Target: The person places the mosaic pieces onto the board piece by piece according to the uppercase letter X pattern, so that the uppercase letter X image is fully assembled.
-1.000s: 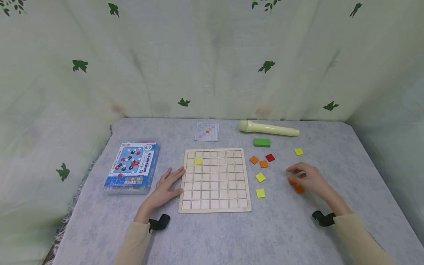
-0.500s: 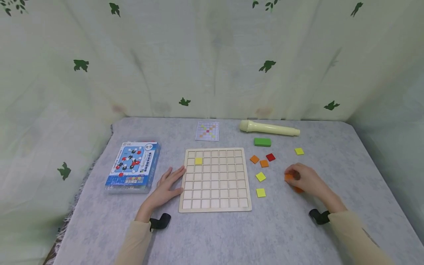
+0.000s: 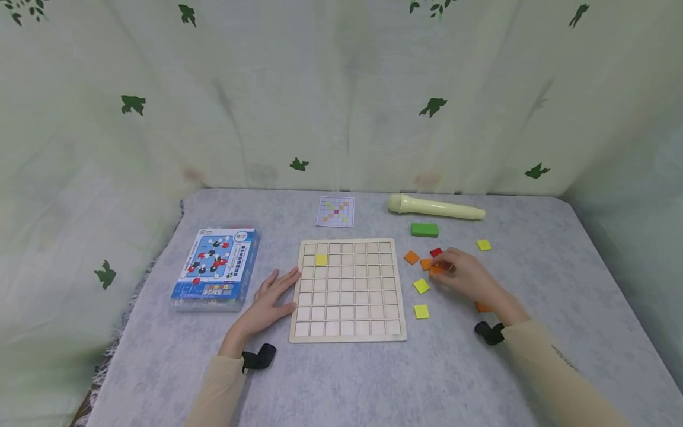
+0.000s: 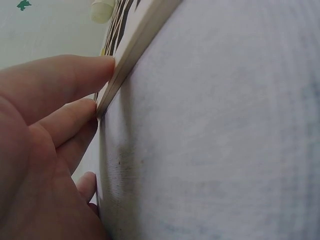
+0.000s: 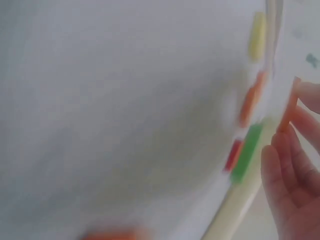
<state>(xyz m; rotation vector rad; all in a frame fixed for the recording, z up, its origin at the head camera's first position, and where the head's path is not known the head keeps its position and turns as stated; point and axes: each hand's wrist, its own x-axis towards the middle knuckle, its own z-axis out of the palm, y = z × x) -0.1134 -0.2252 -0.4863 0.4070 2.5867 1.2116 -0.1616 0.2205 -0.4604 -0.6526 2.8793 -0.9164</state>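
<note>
Right hand (image 3: 467,276): pinches an orange tile (image 5: 290,106) between thumb and fingertips, raised off the cloth, just beside the loose tiles
Left hand (image 3: 269,301): fingers extended and spread wide, fingertips touching the left edge of the gridded wooden board (image 3: 348,299)
Board filling: one seated yellow tile (image 3: 321,259), second column from the left, second row from the far edge
Loose tiles: right of the board, two small orange squares (image 3: 411,257), a red tile (image 3: 436,252) and two yellow squares (image 3: 421,311); farther right, a lone yellow square (image 3: 484,245) and, partly hidden by the right forearm, another orange piece (image 3: 483,306)
Far side: printed pattern card (image 3: 335,212) beyond the board; green block (image 3: 424,230) near a pale microphone-shaped stick (image 3: 434,207)
Left side: boxed molecular model set (image 3: 213,267), apart from the board
Tabletop: mottled grey cloth (image 3: 341,385)
</note>
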